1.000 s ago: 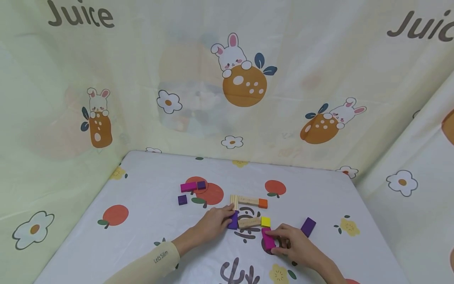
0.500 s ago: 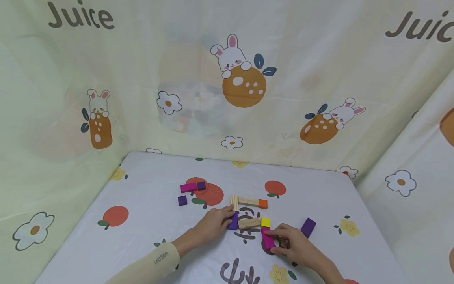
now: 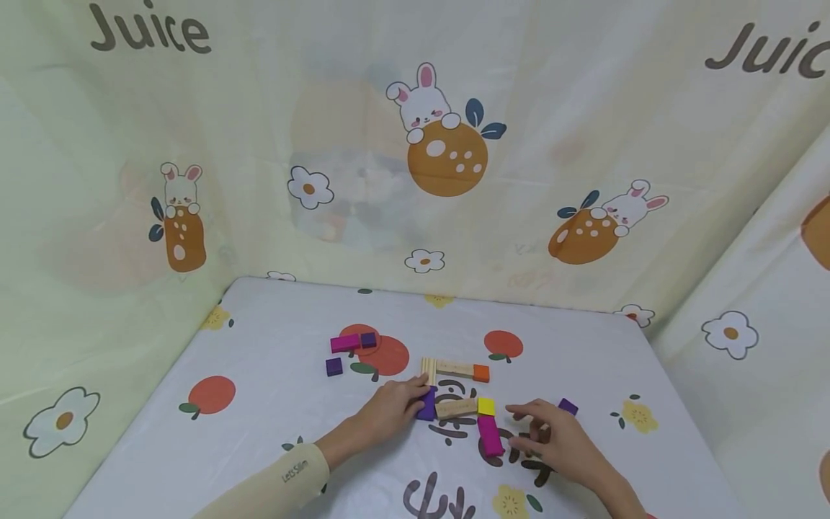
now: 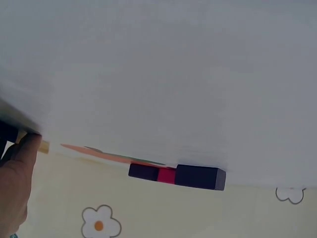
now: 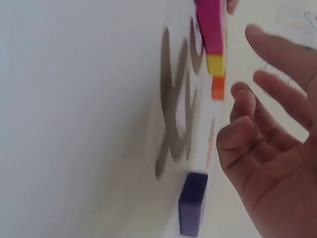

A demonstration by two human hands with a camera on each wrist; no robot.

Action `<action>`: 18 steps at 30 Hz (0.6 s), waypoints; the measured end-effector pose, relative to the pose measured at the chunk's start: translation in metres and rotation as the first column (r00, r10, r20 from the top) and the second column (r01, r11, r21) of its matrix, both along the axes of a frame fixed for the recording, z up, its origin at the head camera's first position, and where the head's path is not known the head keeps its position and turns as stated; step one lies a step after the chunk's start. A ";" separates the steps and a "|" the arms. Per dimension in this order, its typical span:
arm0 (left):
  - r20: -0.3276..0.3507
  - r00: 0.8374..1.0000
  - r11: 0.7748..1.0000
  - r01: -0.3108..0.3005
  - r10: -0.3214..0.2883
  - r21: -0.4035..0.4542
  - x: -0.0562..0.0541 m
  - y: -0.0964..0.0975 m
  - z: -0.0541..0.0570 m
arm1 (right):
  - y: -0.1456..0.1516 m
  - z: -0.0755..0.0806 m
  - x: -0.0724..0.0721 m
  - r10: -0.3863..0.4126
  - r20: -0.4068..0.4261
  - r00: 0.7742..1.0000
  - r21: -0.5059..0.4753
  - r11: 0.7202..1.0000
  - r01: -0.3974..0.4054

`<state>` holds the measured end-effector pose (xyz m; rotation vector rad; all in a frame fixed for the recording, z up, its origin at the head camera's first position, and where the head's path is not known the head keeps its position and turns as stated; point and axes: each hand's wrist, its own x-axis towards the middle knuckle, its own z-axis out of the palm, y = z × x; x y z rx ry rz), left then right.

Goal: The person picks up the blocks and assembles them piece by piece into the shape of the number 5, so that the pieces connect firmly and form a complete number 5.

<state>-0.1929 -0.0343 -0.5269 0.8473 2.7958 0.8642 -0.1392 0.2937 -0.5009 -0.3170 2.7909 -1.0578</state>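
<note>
My left hand (image 3: 389, 405) holds a purple block (image 3: 426, 405), fingers at its far end and thumb along its near left side. A pale wooden plank stack (image 3: 428, 367) adjoins that block's far end. From the purple block a wooden plank (image 3: 457, 409) runs right to a yellow cube (image 3: 485, 406). A magenta block (image 3: 491, 435) extends from the cube toward the front. My right hand (image 3: 559, 440) hovers just right of the magenta block, fingers spread and holding nothing. In the right wrist view, its fingers (image 5: 277, 49) are apart from the magenta block (image 5: 212, 25).
Another wooden plank (image 3: 455, 368) with an orange cube (image 3: 481, 373) lies farther back. A dark purple block (image 3: 568, 406) is partly hidden behind my right hand. At the back left are a magenta block (image 3: 345, 343) and two dark purple cubes (image 3: 333, 367). A curtain (image 3: 519, 216) borders the table.
My right hand nudged the magenta block up against the yellow cube, then let go and drew back to the right. My left hand has stayed on the purple block.
</note>
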 end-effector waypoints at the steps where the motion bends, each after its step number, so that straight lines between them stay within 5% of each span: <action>1: 0.000 1.000 1.000 0.000 0.000 0.000 0.000 0.000 0.000 | 0.004 0.000 -0.001 -0.034 -0.018 0.999 0.016 0.999 0.034; 9: 0.024 1.000 1.000 -0.010 0.010 0.016 0.001 0.000 0.003 | 0.033 -0.002 -0.007 -0.258 -0.070 0.964 0.138 0.954 0.265; 18: 0.008 1.000 1.000 -0.007 0.007 0.003 0.001 0.000 0.002 | 0.062 -0.012 -0.011 -0.443 0.115 0.889 0.086 0.896 0.436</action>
